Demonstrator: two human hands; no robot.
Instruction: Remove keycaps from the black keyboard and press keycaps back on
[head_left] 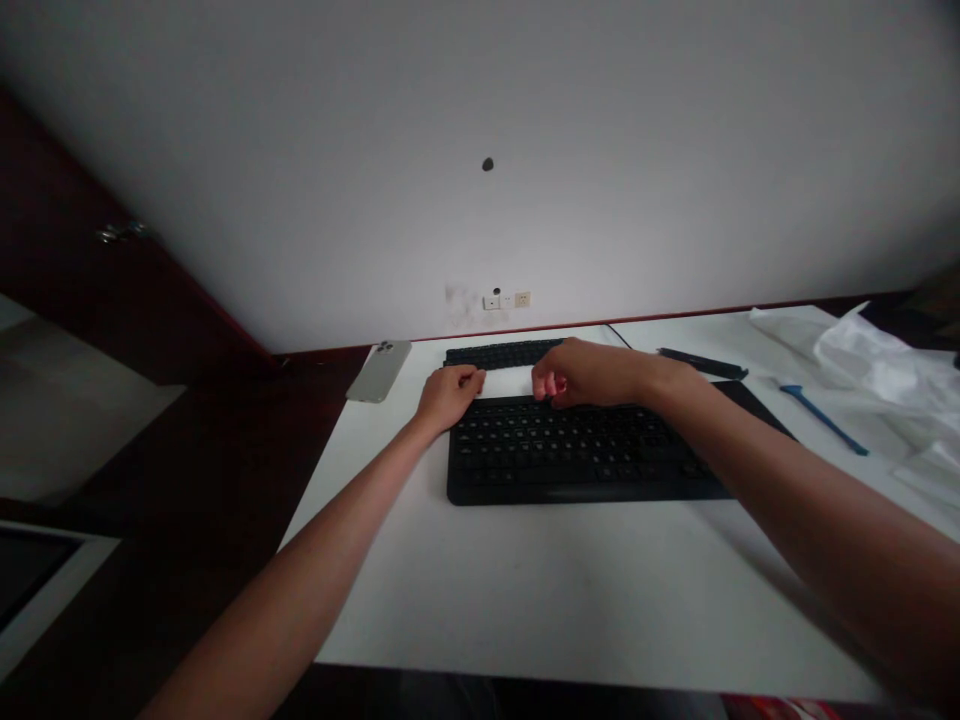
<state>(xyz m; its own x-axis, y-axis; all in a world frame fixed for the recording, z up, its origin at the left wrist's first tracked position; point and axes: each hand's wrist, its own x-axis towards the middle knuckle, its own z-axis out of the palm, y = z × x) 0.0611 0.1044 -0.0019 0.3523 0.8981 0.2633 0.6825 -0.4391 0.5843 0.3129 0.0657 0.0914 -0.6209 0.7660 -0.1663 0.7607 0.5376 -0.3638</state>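
A black keyboard (pixel 555 450) lies on the white table, and a second black keyboard part (pixel 502 355) lies behind it. Between them shows a white strip (pixel 508 382); whether it is cloth, paper or bare table I cannot tell. My left hand (pixel 450 390) rests at the strip's left end, by the keyboard's back left corner, with fingers curled closed. Over the back edge of the keyboard, at the strip's right end, is my right hand (pixel 574 372), its fingers bent inward and closed. Anything inside either hand is hidden.
A phone (pixel 380 371) lies face down at the table's left edge. On the right are a dark slim bar (pixel 703 361), a blue stick-like tool (pixel 823 418) and crumpled white plastic (pixel 892 360). A wall with sockets (pixel 507 301) stands behind the table (pixel 570 590).
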